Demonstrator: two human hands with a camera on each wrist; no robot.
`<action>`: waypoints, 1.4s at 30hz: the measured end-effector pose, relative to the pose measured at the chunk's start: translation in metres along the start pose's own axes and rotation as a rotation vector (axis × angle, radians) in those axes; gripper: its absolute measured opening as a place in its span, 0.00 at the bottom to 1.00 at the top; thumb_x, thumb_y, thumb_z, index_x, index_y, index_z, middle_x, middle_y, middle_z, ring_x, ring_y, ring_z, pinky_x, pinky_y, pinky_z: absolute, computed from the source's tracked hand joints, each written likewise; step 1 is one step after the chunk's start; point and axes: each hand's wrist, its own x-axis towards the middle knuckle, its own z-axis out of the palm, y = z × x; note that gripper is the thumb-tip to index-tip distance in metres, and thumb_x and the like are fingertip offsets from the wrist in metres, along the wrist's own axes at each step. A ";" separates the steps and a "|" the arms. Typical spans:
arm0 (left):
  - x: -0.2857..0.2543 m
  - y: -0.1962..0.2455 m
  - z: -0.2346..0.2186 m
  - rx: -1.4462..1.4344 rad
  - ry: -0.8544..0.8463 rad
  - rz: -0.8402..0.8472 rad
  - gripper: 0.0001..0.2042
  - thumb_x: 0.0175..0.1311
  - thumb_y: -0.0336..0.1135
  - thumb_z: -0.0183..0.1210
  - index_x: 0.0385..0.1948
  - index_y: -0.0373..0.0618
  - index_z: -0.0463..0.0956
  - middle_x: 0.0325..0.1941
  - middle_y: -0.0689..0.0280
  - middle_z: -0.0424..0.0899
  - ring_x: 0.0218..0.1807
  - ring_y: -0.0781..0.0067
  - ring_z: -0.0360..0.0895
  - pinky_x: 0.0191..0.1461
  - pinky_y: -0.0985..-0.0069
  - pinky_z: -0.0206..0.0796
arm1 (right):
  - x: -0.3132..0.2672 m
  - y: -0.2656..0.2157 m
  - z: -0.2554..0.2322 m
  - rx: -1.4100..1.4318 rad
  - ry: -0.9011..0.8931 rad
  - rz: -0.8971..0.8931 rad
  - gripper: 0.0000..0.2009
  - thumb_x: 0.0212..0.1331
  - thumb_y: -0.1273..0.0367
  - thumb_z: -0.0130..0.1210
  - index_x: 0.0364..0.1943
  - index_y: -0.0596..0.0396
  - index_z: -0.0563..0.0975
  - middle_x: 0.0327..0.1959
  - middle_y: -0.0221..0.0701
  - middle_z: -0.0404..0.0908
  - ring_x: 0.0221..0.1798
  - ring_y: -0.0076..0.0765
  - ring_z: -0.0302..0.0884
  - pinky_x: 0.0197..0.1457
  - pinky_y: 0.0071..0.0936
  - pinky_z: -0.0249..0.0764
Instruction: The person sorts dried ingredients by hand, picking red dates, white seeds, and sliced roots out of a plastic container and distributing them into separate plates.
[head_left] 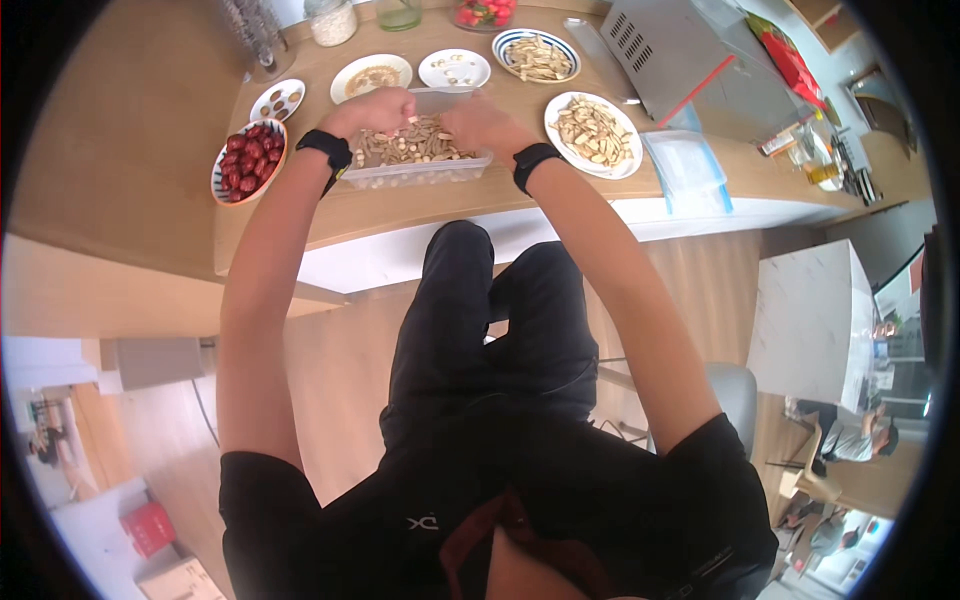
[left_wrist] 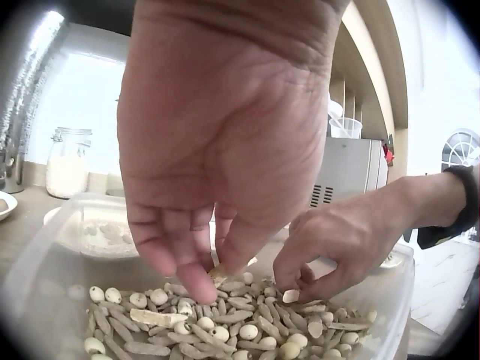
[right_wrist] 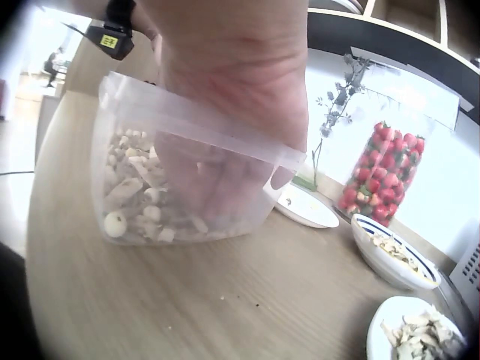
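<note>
A clear plastic container (head_left: pixel 420 176) on the counter holds brown elongated pieces (left_wrist: pixel 214 339) and round white seeds (left_wrist: pixel 247 331). Inside it, my left hand (head_left: pixel 378 110) (left_wrist: pixel 225 127) points down and pinches a pale dried slice (left_wrist: pixel 219 274) between thumb and fingers. Close by on the other side, my right hand (head_left: pixel 485 128) (left_wrist: pixel 345 244) has its fingers curled, with a small pale piece (left_wrist: pixel 290 296) at the fingertips. Through the container's cloudy wall in the right wrist view, the right hand (right_wrist: pixel 232 112) reaches low among the pieces, its fingertips blurred.
Behind the container stand a plate of crumbs (head_left: pixel 371 76), a plate with white seeds (head_left: pixel 455 69) and a striped bowl of slices (head_left: pixel 537 55). Red dates fill a bowl (head_left: pixel 248 162) at left. Rightward are a plate of slices (head_left: pixel 594 135), plastic bags (head_left: pixel 688 165) and a grey appliance (head_left: pixel 680 70).
</note>
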 end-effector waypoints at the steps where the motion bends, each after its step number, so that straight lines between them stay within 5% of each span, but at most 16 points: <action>1: -0.001 0.002 -0.005 -0.001 0.028 -0.024 0.03 0.61 0.26 0.55 0.32 0.39 0.70 0.26 0.65 0.77 0.22 0.76 0.75 0.28 0.74 0.68 | 0.000 -0.002 -0.004 0.009 0.007 0.017 0.11 0.50 0.69 0.53 0.38 0.51 0.82 0.37 0.40 0.85 0.44 0.46 0.83 0.57 0.49 0.68; 4: 0.001 0.017 -0.012 -0.060 0.019 -0.030 0.02 0.63 0.26 0.54 0.33 0.39 0.71 0.27 0.66 0.77 0.23 0.78 0.76 0.28 0.76 0.68 | -0.019 0.013 -0.018 0.260 0.080 0.076 0.09 0.51 0.68 0.54 0.35 0.52 0.82 0.35 0.41 0.84 0.42 0.49 0.82 0.49 0.46 0.74; 6: 0.002 0.037 -0.009 -0.158 0.103 -0.018 0.03 0.65 0.28 0.53 0.33 0.40 0.71 0.26 0.68 0.76 0.24 0.79 0.75 0.28 0.78 0.67 | -0.030 0.028 -0.020 0.387 0.392 -0.028 0.09 0.53 0.67 0.54 0.35 0.56 0.80 0.30 0.43 0.82 0.36 0.53 0.80 0.40 0.41 0.76; 9: 0.017 0.074 0.004 -0.248 0.182 0.113 0.03 0.66 0.29 0.53 0.34 0.41 0.71 0.26 0.69 0.75 0.24 0.79 0.75 0.27 0.78 0.66 | -0.079 0.065 -0.036 0.402 0.448 0.099 0.10 0.51 0.67 0.54 0.36 0.51 0.82 0.33 0.41 0.84 0.38 0.51 0.81 0.44 0.44 0.76; 11: 0.045 0.094 0.016 -0.181 0.200 0.165 0.04 0.66 0.30 0.55 0.33 0.40 0.72 0.26 0.69 0.76 0.25 0.80 0.77 0.25 0.78 0.68 | -0.106 0.103 -0.033 0.340 0.326 0.236 0.11 0.57 0.67 0.53 0.41 0.51 0.82 0.34 0.44 0.83 0.38 0.51 0.81 0.44 0.42 0.75; 14: 0.094 0.124 0.040 -0.255 0.219 0.238 0.05 0.61 0.30 0.56 0.34 0.40 0.76 0.23 0.66 0.81 0.24 0.75 0.81 0.27 0.74 0.71 | -0.142 0.145 -0.021 0.375 0.381 0.349 0.11 0.57 0.65 0.56 0.41 0.52 0.82 0.32 0.43 0.84 0.35 0.47 0.81 0.43 0.37 0.75; 16: 0.116 0.151 0.045 -0.195 0.126 0.197 0.05 0.66 0.31 0.55 0.37 0.40 0.74 0.33 0.64 0.80 0.30 0.76 0.81 0.31 0.77 0.74 | -0.158 0.160 -0.013 0.381 0.384 0.388 0.11 0.57 0.64 0.57 0.40 0.53 0.83 0.31 0.42 0.84 0.34 0.45 0.81 0.42 0.35 0.75; 21: 0.124 0.165 0.063 -0.438 0.089 0.183 0.10 0.67 0.30 0.52 0.47 0.38 0.73 0.39 0.61 0.81 0.35 0.75 0.82 0.36 0.74 0.75 | -0.182 0.183 0.018 0.466 0.357 0.524 0.11 0.58 0.65 0.58 0.39 0.55 0.83 0.31 0.41 0.84 0.34 0.36 0.83 0.41 0.32 0.75; 24: 0.087 0.153 0.041 -0.413 0.098 0.194 0.12 0.65 0.27 0.51 0.49 0.37 0.73 0.41 0.61 0.80 0.37 0.74 0.82 0.40 0.73 0.75 | -0.186 0.178 0.024 0.426 0.473 0.500 0.10 0.59 0.65 0.58 0.39 0.56 0.83 0.31 0.41 0.84 0.35 0.34 0.83 0.41 0.31 0.76; 27: 0.055 0.084 0.012 -0.327 0.137 0.315 0.12 0.62 0.22 0.50 0.47 0.39 0.74 0.42 0.64 0.80 0.39 0.74 0.80 0.43 0.73 0.74 | -0.169 0.168 0.020 0.470 0.539 0.432 0.09 0.60 0.66 0.58 0.40 0.55 0.83 0.32 0.40 0.85 0.36 0.35 0.84 0.42 0.31 0.77; 29: 0.026 0.039 -0.002 -0.209 0.292 0.258 0.12 0.60 0.21 0.51 0.45 0.40 0.75 0.40 0.67 0.81 0.38 0.75 0.79 0.43 0.74 0.74 | -0.149 0.132 -0.006 0.537 0.570 0.440 0.09 0.60 0.68 0.57 0.40 0.55 0.83 0.32 0.40 0.85 0.36 0.36 0.84 0.42 0.31 0.77; 33: -0.021 -0.004 -0.007 0.071 0.218 0.047 0.10 0.58 0.21 0.54 0.41 0.40 0.77 0.35 0.64 0.83 0.38 0.71 0.81 0.43 0.72 0.74 | -0.082 0.071 -0.021 0.646 0.617 0.152 0.10 0.57 0.68 0.55 0.42 0.51 0.81 0.35 0.40 0.84 0.39 0.45 0.83 0.45 0.37 0.77; 35: -0.030 -0.023 0.005 0.323 0.269 0.153 0.05 0.53 0.25 0.56 0.31 0.40 0.78 0.33 0.55 0.84 0.37 0.56 0.82 0.41 0.62 0.72 | -0.053 0.033 -0.034 0.535 0.494 0.066 0.10 0.57 0.69 0.55 0.41 0.51 0.81 0.37 0.41 0.84 0.42 0.47 0.82 0.45 0.38 0.77; 36: -0.036 -0.024 0.007 0.331 0.266 0.142 0.05 0.53 0.25 0.56 0.31 0.40 0.78 0.33 0.55 0.84 0.37 0.56 0.82 0.41 0.62 0.72 | -0.037 0.020 -0.035 0.545 0.499 0.058 0.10 0.57 0.69 0.55 0.41 0.51 0.81 0.37 0.41 0.84 0.42 0.47 0.82 0.45 0.38 0.77; 38: -0.039 -0.014 0.019 0.342 0.202 -0.033 0.05 0.52 0.26 0.57 0.29 0.40 0.79 0.36 0.53 0.83 0.40 0.50 0.81 0.43 0.57 0.72 | -0.011 0.004 -0.020 0.332 0.238 0.078 0.10 0.57 0.69 0.56 0.42 0.52 0.81 0.41 0.43 0.84 0.43 0.50 0.82 0.47 0.39 0.77; 42: -0.042 0.005 0.033 0.514 0.242 -0.195 0.06 0.52 0.26 0.58 0.32 0.42 0.79 0.39 0.54 0.84 0.43 0.51 0.81 0.45 0.57 0.72 | 0.007 0.001 0.020 0.205 0.275 0.063 0.09 0.55 0.70 0.56 0.41 0.49 0.81 0.35 0.38 0.84 0.41 0.49 0.82 0.44 0.43 0.75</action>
